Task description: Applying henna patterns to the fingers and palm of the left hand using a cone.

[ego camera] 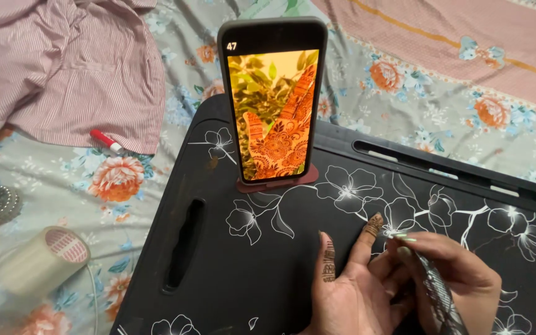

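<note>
My left hand (348, 285) lies palm up on the black lap tray (231, 260), fingers spread, henna lines on two of them. My right hand (460, 279) is clamped on the henna cone (438, 291), tip touching my left index finger (372, 226). The hands touch. Phone (273, 102) stands upright in a stand (277, 181) at the tray's far edge, showing a henna pattern. Tape roll (41, 260) lies on the bedsheet (404, 105), left.

Left palm-up, right pinching: hands (398, 279)
</note>
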